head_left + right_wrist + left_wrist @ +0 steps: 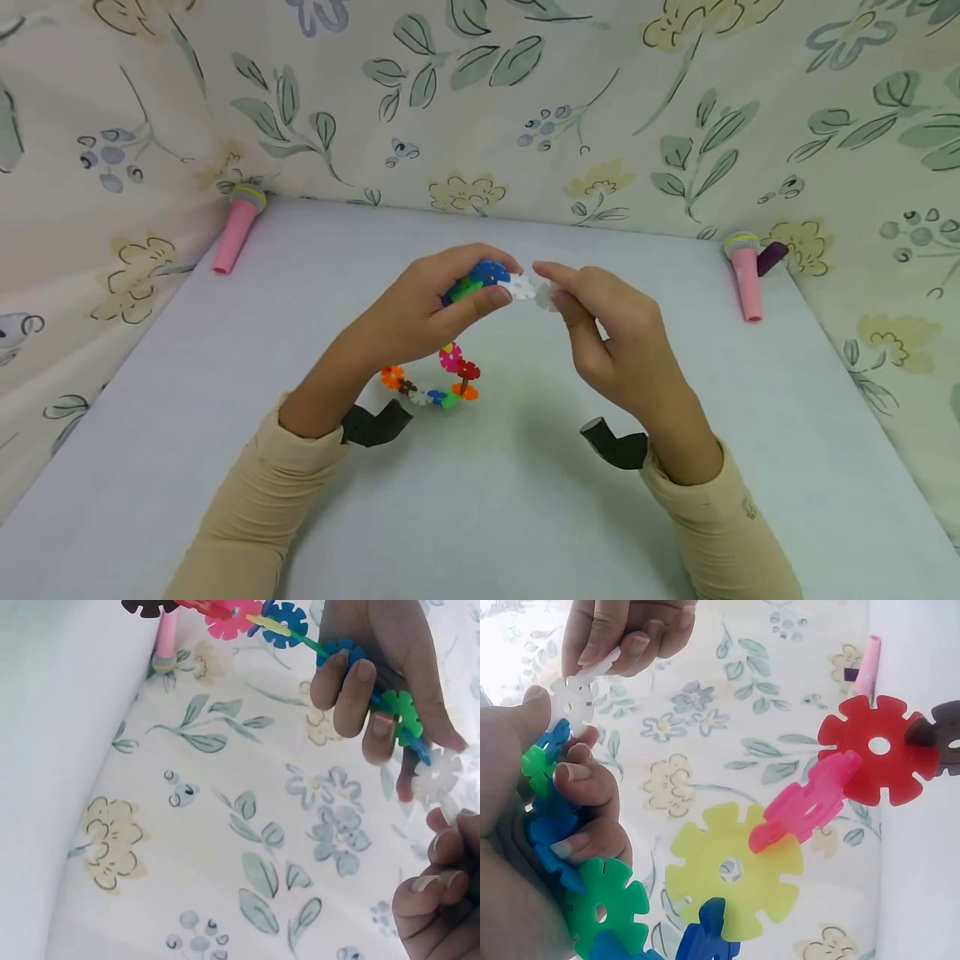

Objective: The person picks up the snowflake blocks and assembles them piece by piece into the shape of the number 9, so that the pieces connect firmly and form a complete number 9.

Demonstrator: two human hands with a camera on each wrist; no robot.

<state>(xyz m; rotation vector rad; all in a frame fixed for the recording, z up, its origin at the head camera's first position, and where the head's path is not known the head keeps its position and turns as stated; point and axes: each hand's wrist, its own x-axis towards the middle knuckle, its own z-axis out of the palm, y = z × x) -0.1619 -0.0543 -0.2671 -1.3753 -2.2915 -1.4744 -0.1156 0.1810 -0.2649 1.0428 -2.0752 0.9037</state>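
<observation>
My left hand grips a chain of notched plastic discs, with a blue disc and a green one by its fingers. Past my left thumb and fingertips, a white disc sticks out from the chain. Between thumb and fingers my right hand pinches another white disc, set at an angle against the first. Below the left hand the chain hangs in a loop, where a yellow disc, a pink disc and a red disc interlock.
Toy microphones stand out at the back: a pink one at left, another pink one at right beside a dark purple piece. Flowered cloth rises behind the white table. Black curved pieces jut from both wrists.
</observation>
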